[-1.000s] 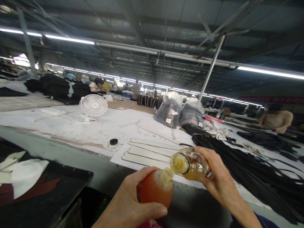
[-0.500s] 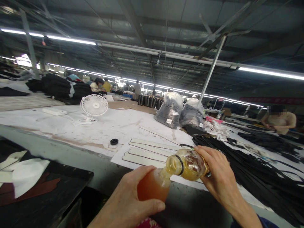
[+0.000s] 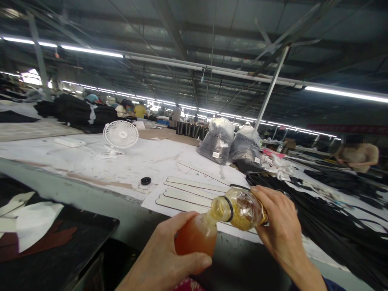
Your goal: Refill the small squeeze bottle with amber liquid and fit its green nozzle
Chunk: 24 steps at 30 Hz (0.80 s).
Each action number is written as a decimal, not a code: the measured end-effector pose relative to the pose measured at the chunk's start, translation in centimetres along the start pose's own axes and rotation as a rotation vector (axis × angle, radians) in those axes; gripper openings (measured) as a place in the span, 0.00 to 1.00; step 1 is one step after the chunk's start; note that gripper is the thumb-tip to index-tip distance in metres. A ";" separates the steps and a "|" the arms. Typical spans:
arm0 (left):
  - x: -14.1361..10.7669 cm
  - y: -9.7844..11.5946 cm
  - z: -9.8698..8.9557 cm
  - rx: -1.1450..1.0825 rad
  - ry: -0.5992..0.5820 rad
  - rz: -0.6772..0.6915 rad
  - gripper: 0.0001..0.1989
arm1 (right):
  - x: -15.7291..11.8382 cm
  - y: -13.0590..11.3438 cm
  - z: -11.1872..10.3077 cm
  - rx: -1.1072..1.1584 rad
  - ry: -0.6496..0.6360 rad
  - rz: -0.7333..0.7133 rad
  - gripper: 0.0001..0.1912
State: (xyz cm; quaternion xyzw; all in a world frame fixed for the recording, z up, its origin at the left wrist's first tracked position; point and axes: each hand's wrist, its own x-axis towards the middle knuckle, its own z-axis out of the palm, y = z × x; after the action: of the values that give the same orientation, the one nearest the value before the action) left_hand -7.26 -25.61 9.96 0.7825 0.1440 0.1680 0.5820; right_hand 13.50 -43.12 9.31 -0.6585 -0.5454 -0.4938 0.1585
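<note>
Watching from afar, I see the left hand (image 3: 163,252) with its fingers curled around an orange bottle (image 3: 193,239), whose body sits between thumb and forefinger, its narrow neck leaning up and rightward beyond them. The right hand (image 3: 280,218) has its fingers wrapped around the far end of a yellowish bottle (image 3: 242,208), tipped sideways, its mouth at the orange bottle's neck; I cannot tell whether they touch. Beyond them, a black ring (image 3: 146,180) lies on the white-topped counter (image 3: 121,171) near pale strips (image 3: 190,197).
</note>
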 end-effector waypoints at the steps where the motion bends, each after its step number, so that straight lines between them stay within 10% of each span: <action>1: 0.0 0.1 -0.1 0.029 0.005 -0.007 0.27 | 0.1 0.0 0.0 -0.014 0.008 -0.012 0.31; 13: 0.1 -0.9 1.4 -0.014 -0.096 0.028 0.25 | 0.2 -1.0 0.9 0.063 0.030 0.079 0.26; 24: 2.1 -6.6 5.0 -0.530 -0.227 -0.005 0.40 | 4.4 0.1 -1.4 1.064 -0.107 0.982 0.29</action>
State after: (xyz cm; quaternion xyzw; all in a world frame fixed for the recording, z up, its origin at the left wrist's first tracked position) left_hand -3.40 -27.19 2.48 0.6166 0.0309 0.1099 0.7790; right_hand 12.52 -41.70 13.61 -0.6845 -0.3600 -0.0005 0.6339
